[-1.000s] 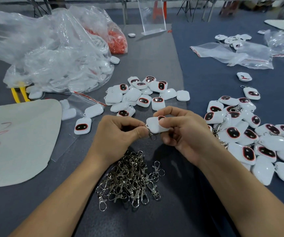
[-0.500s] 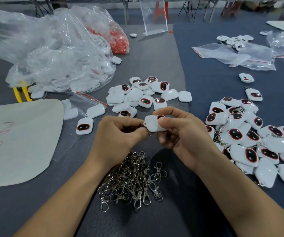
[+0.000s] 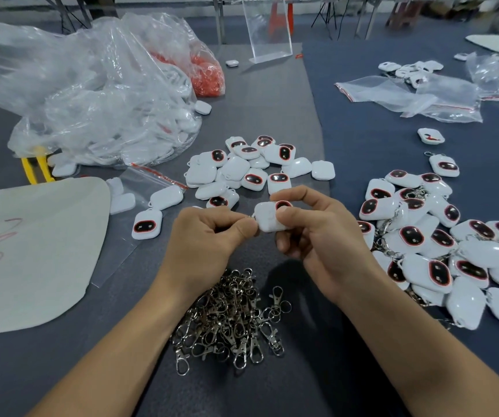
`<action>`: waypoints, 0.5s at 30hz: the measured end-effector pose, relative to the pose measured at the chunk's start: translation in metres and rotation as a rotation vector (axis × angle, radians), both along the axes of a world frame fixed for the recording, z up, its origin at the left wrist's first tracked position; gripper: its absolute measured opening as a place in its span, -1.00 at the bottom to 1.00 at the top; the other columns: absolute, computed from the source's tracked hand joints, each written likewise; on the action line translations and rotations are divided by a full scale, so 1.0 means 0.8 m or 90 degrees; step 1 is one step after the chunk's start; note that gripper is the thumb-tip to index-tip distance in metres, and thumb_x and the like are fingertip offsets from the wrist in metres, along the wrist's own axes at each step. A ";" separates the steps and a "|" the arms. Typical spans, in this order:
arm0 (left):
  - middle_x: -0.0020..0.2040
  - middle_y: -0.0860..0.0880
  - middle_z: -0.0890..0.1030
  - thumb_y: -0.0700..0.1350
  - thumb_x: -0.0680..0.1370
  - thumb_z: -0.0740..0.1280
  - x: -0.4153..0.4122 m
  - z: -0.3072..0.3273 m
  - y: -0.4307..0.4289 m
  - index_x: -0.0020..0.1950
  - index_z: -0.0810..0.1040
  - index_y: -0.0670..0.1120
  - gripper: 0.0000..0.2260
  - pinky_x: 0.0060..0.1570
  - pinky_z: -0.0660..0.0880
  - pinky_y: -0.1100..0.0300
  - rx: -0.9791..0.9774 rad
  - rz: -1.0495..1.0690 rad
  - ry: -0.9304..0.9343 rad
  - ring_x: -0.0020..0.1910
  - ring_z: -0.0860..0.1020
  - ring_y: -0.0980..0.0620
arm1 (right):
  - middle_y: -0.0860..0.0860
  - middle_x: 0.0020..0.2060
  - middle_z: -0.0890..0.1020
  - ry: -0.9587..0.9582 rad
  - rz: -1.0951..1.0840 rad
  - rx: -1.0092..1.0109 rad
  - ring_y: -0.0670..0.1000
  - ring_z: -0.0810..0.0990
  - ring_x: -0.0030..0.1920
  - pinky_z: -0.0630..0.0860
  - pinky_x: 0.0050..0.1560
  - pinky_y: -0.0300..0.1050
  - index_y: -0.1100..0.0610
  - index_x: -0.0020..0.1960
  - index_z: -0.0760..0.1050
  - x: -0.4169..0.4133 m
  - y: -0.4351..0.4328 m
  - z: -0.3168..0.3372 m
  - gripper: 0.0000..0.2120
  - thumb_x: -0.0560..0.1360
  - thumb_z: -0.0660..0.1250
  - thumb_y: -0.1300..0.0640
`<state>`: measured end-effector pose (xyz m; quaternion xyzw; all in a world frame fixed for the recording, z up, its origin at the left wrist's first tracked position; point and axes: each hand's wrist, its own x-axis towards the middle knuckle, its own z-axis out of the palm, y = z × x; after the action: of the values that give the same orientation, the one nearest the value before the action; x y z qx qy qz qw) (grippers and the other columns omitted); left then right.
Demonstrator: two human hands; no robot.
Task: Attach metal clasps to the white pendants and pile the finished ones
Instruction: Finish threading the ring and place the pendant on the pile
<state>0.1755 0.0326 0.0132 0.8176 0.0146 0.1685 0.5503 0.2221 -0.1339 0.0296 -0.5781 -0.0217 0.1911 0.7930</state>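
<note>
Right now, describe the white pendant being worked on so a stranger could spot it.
Start at the heap of silver metal clasps nearest the camera. Just beyond it the two hands meet: the right hand pinches a white rounded-square pendant, the left hand pinching at its corner. Unlike every neighbour, it is held off the grey table.

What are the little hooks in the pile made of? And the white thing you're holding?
The hooks look like shiny silvery metal; they glint. The white pendant in the right hand looks like smooth, hard plastic, probably, with a slightly glossy shell.
</note>
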 end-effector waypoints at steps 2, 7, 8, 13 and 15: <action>-0.38 0.09 0.55 -0.08 0.50 0.47 -0.002 -0.001 0.001 -0.23 0.74 -0.01 -0.88 -0.28 0.39 0.24 0.226 0.004 -0.057 -0.33 0.49 0.14 | 0.09 -0.39 0.62 -0.072 -0.032 -0.061 0.00 0.43 -0.56 0.29 -0.54 -0.22 0.11 -0.10 0.64 -0.003 0.001 -0.002 -0.77 0.48 0.36 0.42; -0.35 -0.01 0.48 -0.13 0.53 0.35 -0.001 -0.002 -0.002 -0.29 0.63 -0.13 -0.79 -0.32 0.40 0.05 0.563 -0.042 -0.140 -0.33 0.46 -0.06 | -0.10 -0.34 0.63 -0.430 -0.085 -0.404 -0.10 0.53 -0.44 0.44 -0.41 -0.31 -0.13 -0.03 0.61 -0.023 0.009 -0.012 -0.79 0.50 0.47 0.19; -0.34 0.00 0.50 -0.11 0.53 0.35 -0.001 -0.004 -0.002 -0.26 0.65 -0.12 -0.80 -0.29 0.40 0.05 0.533 -0.033 -0.124 -0.31 0.47 -0.04 | -0.11 -0.35 0.63 -0.424 -0.090 -0.402 -0.11 0.53 -0.44 0.45 -0.39 -0.29 -0.13 -0.01 0.60 -0.023 0.009 -0.012 -0.79 0.51 0.46 0.19; -0.27 0.19 0.67 -0.02 0.44 0.52 0.003 -0.008 0.000 -0.19 0.72 0.17 -0.93 -0.21 0.47 0.28 0.168 0.049 0.009 -0.24 0.60 0.19 | 0.05 -0.43 0.61 -0.094 -0.094 -0.147 0.02 0.47 -0.52 0.34 -0.54 -0.19 0.09 0.02 0.50 -0.002 0.003 -0.005 -0.77 0.50 0.36 0.39; -0.25 0.22 0.70 -0.08 0.43 0.57 0.005 -0.008 0.001 -0.21 0.72 0.21 -0.85 -0.20 0.52 0.34 0.074 0.040 0.018 -0.24 0.63 0.23 | 0.09 -0.40 0.62 -0.015 -0.079 -0.079 0.00 0.47 -0.54 0.30 -0.58 -0.21 0.15 0.02 0.50 0.002 0.001 -0.003 -0.80 0.51 0.35 0.41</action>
<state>0.1792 0.0330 0.0070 0.8497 0.0379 0.1748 0.4959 0.2238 -0.1332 0.0273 -0.6286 0.0169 0.1357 0.7656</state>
